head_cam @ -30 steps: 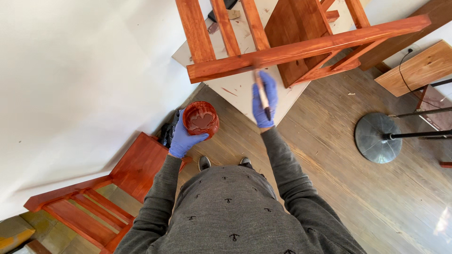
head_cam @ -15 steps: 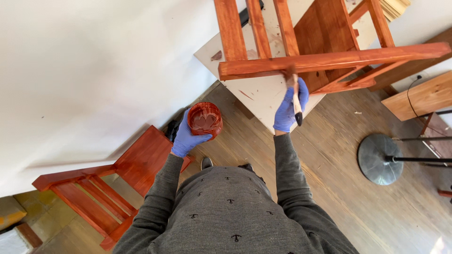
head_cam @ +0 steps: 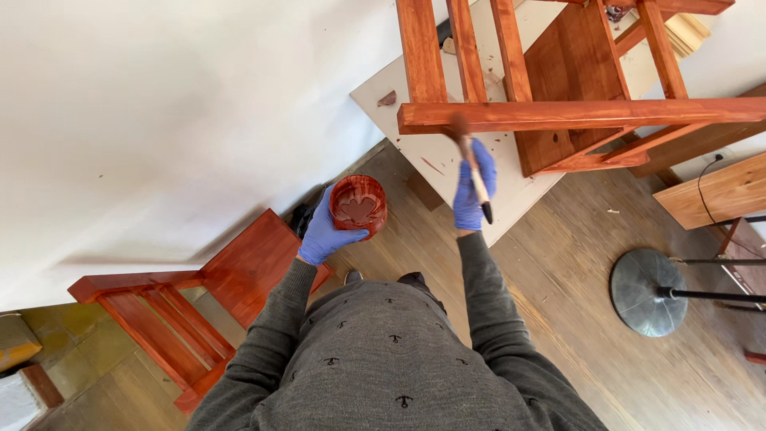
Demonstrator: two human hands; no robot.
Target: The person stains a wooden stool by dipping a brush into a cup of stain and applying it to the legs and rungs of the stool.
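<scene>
Gripping a paintbrush tight, the right hand dabs the chair rail; the left hand hugs a full stain cup, which could tip and spill.

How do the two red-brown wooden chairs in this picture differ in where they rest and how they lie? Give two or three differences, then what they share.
1. The chair on the white board is raised; the chair by the wall rests on the floor.
2. The right hand holds a brush to the raised chair's rail; no hand touches the floor chair.
3. The raised chair fills the top of the view, partly cropped; the floor chair shows nearly whole.

Both share a red-brown finish and slatted backs.
</scene>
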